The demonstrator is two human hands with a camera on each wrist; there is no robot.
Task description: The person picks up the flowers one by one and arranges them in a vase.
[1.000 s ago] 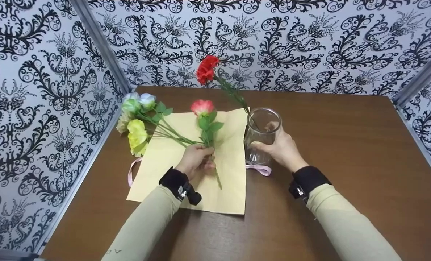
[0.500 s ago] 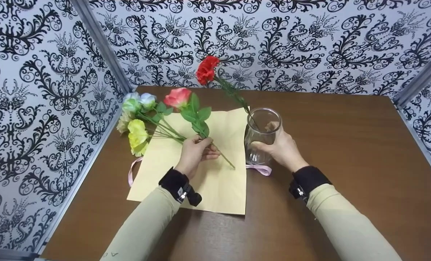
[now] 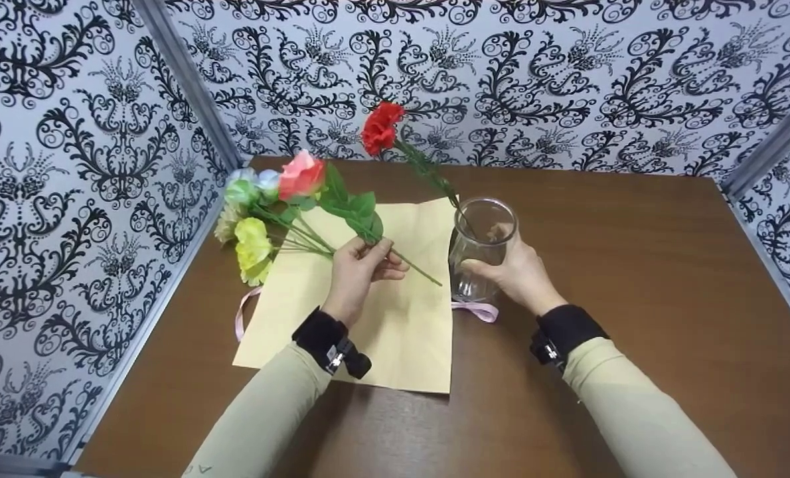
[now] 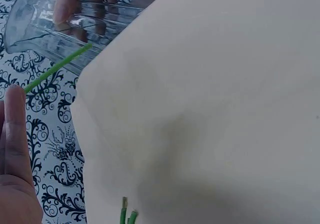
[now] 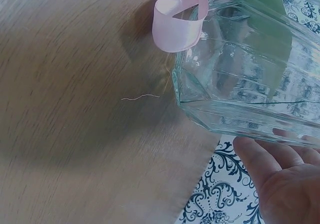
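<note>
Between thumb and fingers my left hand [image 3: 360,273] pinches the green stem of a pink-red artificial rose [image 3: 302,176]. Its bloom tilts to the upper left, and the bare stem end [image 4: 60,63] points toward the vase. My right hand [image 3: 524,272] grips the side of a clear glass vase [image 3: 484,222], thumb in front and fingers behind. A red carnation [image 3: 382,129] stands in the vase, leaning left over the rim. In the right wrist view the vase's ribbed base [image 5: 200,83] shows beside a pink ribbon [image 5: 175,26].
A sheet of yellow paper [image 3: 408,352] lies under my left hand on the brown table [image 3: 634,265]. At its left lie a yellow flower [image 3: 253,249] and pale blue flowers [image 3: 241,189], their stems crossing the sheet. Patterned walls [image 3: 567,79] stand behind and left.
The left hand has lifted the rose and turned it, so the bloom swung up and left while the stem end swung right toward the vase. The right hand and vase stay put.
</note>
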